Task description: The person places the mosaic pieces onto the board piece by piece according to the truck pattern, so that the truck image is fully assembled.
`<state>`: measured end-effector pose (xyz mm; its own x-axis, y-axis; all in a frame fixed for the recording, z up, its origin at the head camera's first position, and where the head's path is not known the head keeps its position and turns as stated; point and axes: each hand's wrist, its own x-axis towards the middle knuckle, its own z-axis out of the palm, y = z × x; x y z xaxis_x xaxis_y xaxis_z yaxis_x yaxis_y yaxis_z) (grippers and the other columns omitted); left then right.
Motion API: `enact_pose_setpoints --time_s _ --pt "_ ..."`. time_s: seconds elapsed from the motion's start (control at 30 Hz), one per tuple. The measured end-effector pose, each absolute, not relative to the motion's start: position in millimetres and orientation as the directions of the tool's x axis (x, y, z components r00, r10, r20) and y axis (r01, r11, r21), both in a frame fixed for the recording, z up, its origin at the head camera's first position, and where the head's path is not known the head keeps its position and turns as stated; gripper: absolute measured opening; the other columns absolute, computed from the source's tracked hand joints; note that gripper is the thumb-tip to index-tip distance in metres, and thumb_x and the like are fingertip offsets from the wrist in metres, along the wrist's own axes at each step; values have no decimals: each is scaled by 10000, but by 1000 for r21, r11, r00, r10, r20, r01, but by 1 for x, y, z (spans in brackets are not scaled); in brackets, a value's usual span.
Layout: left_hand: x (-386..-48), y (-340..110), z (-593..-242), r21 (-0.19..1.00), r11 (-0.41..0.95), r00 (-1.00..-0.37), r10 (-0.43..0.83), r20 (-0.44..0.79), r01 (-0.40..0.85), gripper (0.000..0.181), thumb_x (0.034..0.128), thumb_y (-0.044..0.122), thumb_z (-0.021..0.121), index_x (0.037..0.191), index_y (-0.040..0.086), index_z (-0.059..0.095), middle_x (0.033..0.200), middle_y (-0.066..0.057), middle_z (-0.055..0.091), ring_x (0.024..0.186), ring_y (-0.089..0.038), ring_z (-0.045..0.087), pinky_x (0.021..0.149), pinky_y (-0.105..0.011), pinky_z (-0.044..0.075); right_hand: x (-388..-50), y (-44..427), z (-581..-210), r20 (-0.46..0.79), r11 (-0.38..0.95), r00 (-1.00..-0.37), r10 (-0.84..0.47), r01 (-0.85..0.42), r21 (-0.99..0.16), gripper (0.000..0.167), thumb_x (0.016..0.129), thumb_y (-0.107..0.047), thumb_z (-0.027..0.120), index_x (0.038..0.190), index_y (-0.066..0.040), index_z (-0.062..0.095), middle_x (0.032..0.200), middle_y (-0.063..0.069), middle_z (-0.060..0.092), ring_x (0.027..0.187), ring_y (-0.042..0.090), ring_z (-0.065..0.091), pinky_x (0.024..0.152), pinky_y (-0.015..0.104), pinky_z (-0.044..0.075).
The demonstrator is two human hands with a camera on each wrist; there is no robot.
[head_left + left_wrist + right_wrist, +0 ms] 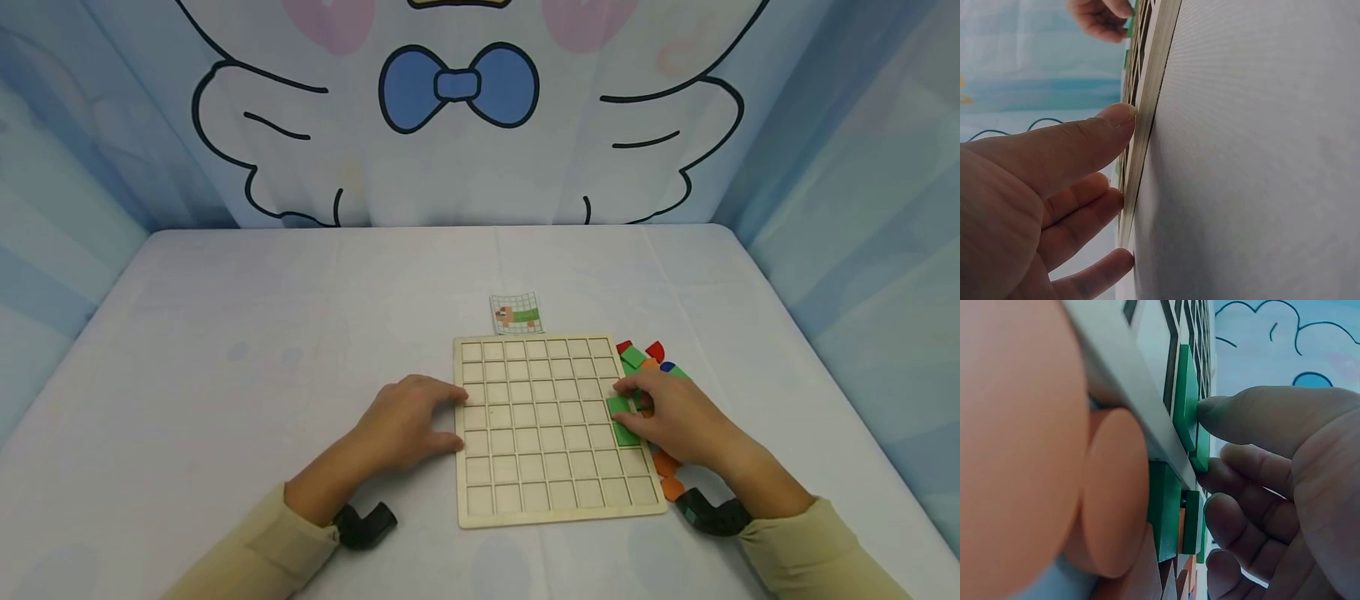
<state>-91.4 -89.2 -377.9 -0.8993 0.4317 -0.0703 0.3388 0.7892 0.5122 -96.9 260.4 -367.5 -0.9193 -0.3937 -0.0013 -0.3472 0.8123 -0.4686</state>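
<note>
A pale wooden grid board point(551, 429) lies on the white table. My left hand point(408, 421) rests at its left edge, thumb and fingers extended; in the left wrist view the thumb point(1094, 147) touches the board's side. Two green square tiles lie in the right-hand column. The lower one point(1186, 397) sits by the thumb of my right hand point(675, 417). My right thumb and index finger pinch the upper green tile point(1202, 450). The other right fingers are bent above the loose pieces and partly hide them.
A small picture card point(517, 314) of a green and orange animal on a grid lies behind the board. Along the board's right side are loose green pieces point(633, 357), orange discs point(666, 463), red pieces point(656, 351) and a blue piece point(667, 367).
</note>
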Motion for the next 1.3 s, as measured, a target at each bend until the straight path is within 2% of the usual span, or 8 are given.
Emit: enact_pose_setpoints --time_s 0.4,0.9,1.3 --pt "-92 -90 -377 512 787 -898 435 -62 346 515 770 253 883 1232 119 700 1231 -34 673 1225 -271 558 1010 -454 435 -96 261 -366 2 810 -917 -400 -355 -468 290 857 -146 789 1113 -43 701 830 -70 543 719 112 460 608 275 414" --pt "-92 -90 -379 511 787 -898 435 -64 345 516 766 256 886 1230 123 704 1224 -29 678 1222 -270 561 1009 -455 437 -96 263 -366 -11 804 -915 -404 -349 -482 276 864 -167 792 1113 -70 721 920 -61 605 792 129 499 677 305 459" --pt "-92 -90 -379 518 784 -897 437 -69 342 514 769 257 884 1231 123 702 1225 -28 677 1225 -271 560 1011 -452 436 -111 279 -353 2 852 -950 -312 -280 -443 406 893 -177 761 1238 12 659 1040 142 654 919 295 591 762 460 504"
